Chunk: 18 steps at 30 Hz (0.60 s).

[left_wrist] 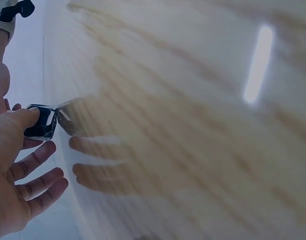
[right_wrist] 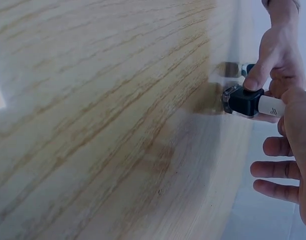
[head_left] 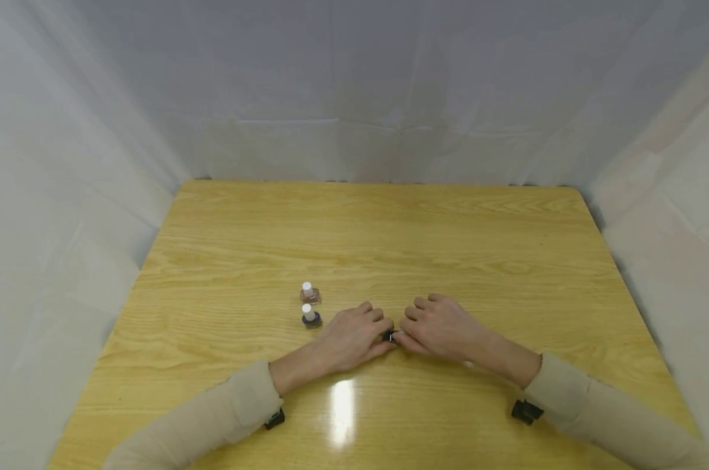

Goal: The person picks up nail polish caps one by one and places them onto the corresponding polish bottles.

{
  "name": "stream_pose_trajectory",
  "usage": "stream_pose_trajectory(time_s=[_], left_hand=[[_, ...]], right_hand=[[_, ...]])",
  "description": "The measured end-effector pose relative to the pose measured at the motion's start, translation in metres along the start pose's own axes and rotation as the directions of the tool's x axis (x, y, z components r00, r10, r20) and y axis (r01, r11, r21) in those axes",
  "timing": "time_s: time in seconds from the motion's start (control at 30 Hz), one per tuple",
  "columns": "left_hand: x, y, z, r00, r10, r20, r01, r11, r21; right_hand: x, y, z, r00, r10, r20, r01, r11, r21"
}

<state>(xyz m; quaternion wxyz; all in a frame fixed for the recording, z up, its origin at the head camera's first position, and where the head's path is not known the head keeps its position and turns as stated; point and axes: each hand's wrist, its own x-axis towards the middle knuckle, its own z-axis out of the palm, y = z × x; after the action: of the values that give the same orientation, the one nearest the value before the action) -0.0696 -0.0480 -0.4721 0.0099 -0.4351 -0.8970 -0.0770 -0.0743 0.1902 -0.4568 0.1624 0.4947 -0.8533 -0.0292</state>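
Observation:
A small dark nail polish bottle (right_wrist: 241,101) with a white cap (right_wrist: 270,105) is held low at the table between both hands. Thumb and fingers of my left hand (head_left: 352,338) pinch its glass body, which also shows in the left wrist view. From the other side, my right hand (head_left: 448,328) pinches the white cap, partly hiding it; its other fingers spread apart. Left of the left hand stand two more white-capped nail polish bottles: a dark one (head_left: 311,319) and, just behind it, a pinkish one (head_left: 310,296).
The light wooden table (head_left: 448,241) has a glossy top that reflects the hands and a bright lamp streak. Pale sheets (head_left: 343,78) hang behind and on both sides of it. Dark wrist devices (head_left: 527,411) sit under the sleeve cuffs.

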Motion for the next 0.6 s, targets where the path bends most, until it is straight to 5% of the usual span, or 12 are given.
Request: stream_pose_trajectory(time_s=[0.3,0.6], left_hand=[[0.0,0.0,0.0,1.0,0.011,-0.019,-0.01,1.0,0.007],[0.001,-0.001,-0.003,1.0,0.005,-0.026,-0.005,1.0,0.001]], right_hand=[[-0.001,0.002,-0.001,1.0,0.005,0.027,-0.006,0.999,0.05],[0.0,0.014,-0.006,0.989,-0.146,0.008,0.146,0.989,0.026]])
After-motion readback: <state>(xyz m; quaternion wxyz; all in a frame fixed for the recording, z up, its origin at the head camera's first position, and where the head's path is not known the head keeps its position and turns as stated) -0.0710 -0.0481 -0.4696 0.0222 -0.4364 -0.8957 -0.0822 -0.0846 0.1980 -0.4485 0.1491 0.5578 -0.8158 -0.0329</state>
